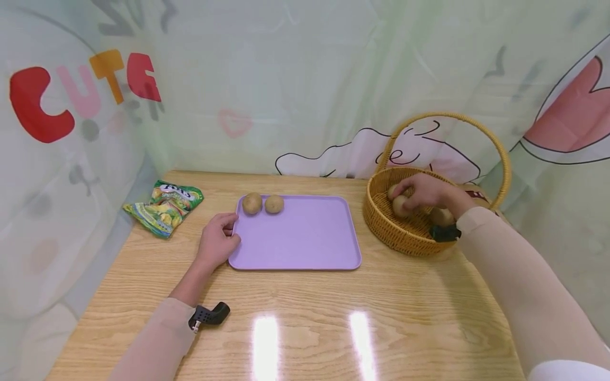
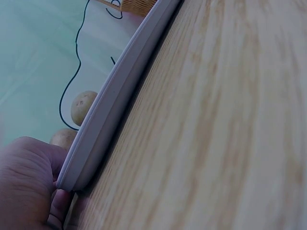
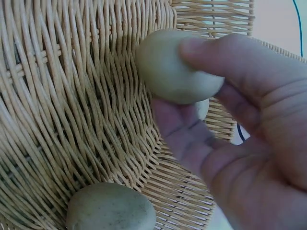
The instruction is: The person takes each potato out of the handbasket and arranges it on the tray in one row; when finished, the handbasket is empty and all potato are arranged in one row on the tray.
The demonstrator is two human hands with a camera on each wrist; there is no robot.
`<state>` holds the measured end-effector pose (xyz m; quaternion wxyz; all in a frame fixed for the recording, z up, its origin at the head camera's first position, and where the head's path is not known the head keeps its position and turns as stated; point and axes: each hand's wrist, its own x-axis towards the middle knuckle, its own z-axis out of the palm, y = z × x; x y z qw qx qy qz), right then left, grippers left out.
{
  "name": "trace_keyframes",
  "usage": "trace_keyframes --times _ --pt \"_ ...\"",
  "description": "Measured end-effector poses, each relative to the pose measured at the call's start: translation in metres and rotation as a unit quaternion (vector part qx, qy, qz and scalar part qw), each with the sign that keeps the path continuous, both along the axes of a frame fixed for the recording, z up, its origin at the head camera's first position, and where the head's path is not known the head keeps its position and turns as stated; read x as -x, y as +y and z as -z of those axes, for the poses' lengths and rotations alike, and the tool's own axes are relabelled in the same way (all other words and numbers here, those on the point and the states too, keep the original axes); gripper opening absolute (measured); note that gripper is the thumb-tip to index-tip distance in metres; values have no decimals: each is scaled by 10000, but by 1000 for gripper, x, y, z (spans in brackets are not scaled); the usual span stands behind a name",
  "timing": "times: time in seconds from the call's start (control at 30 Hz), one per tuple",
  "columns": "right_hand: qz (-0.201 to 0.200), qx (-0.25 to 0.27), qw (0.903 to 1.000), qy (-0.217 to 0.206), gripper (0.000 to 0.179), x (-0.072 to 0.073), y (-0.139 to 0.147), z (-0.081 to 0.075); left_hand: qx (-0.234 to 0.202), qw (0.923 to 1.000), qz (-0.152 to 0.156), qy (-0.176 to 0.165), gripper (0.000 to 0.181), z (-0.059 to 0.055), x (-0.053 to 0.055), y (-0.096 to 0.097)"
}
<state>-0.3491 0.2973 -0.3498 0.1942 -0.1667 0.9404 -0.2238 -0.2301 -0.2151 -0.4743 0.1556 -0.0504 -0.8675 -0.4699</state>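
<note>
Snack bag [image 1: 164, 206]: far L on bench [image 1: 295, 301], apart from tray. L grip [image 1: 218, 241]: thumb & fingers pinching L rim of tray [image 1: 295, 235]; a tug or tilt there could roll 2 loose potatoes [image 1: 252, 203], back-L corner, low rim only. Tray ctr & R: free room; narrow bench gap to basket [image 1: 395, 238]. R grip [image 1: 424, 191]: in basket, curled round 1 held potato [image 3: 165, 67]; rounded, poss. slip. Basket rim & arched handle [image 1: 445, 115]: poss. snag if lifted low.
</note>
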Motion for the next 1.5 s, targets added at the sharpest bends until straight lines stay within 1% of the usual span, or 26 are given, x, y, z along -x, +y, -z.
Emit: trace_keyframes --times 0.2,0.5,0.57,0.67,0.87,0.97,1.1,1.27,1.37,1.5 --pt "95 50 9988 478 41 -3 -5 -10 -34 9998 50 -171 50 -2 -1 0" --pt "-26 395 9959 809 41 -14 -20 -25 -10 9998 44 -197 50 -2 -2 0" --pt "-39 507 9951 843 40 -18 -26 -29 -8 9998 47 -186 50 -2 -2 0" --pt "-46 682 9946 786 39 -22 -37 -35 -19 9998 53 -192 51 -3 -3 -1" --pt "18 709 9954 649 39 -25 -60 -43 -27 9996 42 -263 51 -4 -4 0" --pt "-40 711 9949 708 39 -25 -69 -45 -16 9996 35 -297 51 -5 -3 0" --pt "-214 754 9935 827 37 -25 -82 -45 -10 9996 5 -298 51 -4 -3 0" --pt "-327 1025 9905 859 36 -23 -98 -40 3 9998 -16 -199 51 -4 -1 -1" --pt "-367 1300 9881 732 35 -23 -108 -36 6 9998 -4 -202 51 -4 -1 -1" --pt "-300 1654 9848 439 36 -23 -124 -30 -24 9998 12 -180 50 -4 0 0"
